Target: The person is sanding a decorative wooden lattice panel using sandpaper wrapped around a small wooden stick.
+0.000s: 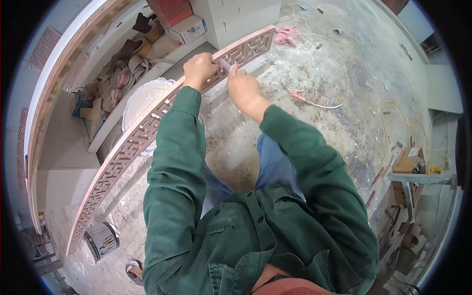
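A long, narrow wooden fretwork panel (118, 160), pale pinkish with cut-out angular lattice, stands on edge and runs from the lower left to the upper middle. My left hand (198, 68) is closed over its upper edge toward the far end. Just right of it, my right hand (244, 90) is closed in a pinch at the panel's face. Its fingers hold a thin, flat, greyish-pink strip (224, 64) against the lattice openings; what the strip is made of I cannot tell.
Behind the panel stands a large white round bucket (140, 101). A paint can (102, 241) sits by its near end. An orange-handled air blow gun (297, 94) with its hose, and a pink cloth (288, 36), lie on the stained floor. Shelves with scraps (132, 64) stand left.
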`<act>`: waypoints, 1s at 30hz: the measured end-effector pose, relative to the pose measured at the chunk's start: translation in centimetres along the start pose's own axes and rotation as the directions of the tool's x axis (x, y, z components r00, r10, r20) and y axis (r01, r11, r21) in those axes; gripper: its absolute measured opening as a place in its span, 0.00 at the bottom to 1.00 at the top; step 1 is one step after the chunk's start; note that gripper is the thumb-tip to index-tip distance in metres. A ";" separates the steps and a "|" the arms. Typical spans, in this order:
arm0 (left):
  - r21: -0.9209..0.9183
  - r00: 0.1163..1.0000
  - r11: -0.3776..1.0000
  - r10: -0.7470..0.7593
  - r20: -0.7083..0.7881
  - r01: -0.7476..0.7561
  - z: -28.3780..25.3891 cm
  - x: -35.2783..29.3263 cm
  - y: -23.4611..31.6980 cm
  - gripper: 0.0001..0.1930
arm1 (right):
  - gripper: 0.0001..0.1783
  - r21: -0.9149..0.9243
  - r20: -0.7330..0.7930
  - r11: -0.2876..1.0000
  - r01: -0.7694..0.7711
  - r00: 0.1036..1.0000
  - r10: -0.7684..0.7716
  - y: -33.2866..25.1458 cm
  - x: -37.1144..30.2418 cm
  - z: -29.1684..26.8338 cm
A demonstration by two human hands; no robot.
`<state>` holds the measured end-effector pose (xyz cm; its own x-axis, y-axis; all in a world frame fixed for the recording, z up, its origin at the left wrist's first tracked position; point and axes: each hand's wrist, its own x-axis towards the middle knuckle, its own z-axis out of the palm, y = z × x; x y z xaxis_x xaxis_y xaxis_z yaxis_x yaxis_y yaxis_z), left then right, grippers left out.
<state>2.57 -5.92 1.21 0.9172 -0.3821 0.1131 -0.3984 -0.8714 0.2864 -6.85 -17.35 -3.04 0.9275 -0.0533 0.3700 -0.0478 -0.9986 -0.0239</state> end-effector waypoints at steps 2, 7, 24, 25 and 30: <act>0.046 0.999 0.998 0.037 -0.015 -0.036 0.2 0.0 0.0 0.16 | 0.20 0.009 -0.020 0.999 -0.031 0.999 0.031 -0.2 -0.4 -0.1; 0.056 0.994 0.994 0.093 -0.052 -0.090 0.8 -0.3 1.1 0.17 | 0.13 0.052 0.043 0.998 -0.039 0.998 0.037 1.7 3.2 -0.3; 0.030 0.999 1.000 0.004 0.033 -0.005 0.2 0.2 0.4 0.17 | 0.21 0.187 0.113 0.982 -0.020 0.994 -0.001 1.6 -2.1 -2.7; 0.025 1.000 0.999 0.027 0.004 -0.027 0.2 0.2 0.7 0.17 | 0.18 0.191 0.051 0.982 -0.012 0.999 0.003 1.9 -0.4 -2.4; -0.043 1.000 0.999 0.031 0.004 -0.031 0.6 -0.1 0.8 0.16 | 0.16 0.176 -0.001 0.984 0.011 1.000 -0.011 2.0 0.9 -2.3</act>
<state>2.17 -6.75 0.86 0.9042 -0.4104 0.1178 -0.4257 -0.8453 0.3229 -6.95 -19.42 -0.63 0.9275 -0.0423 0.3714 0.0283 -0.9828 -0.1826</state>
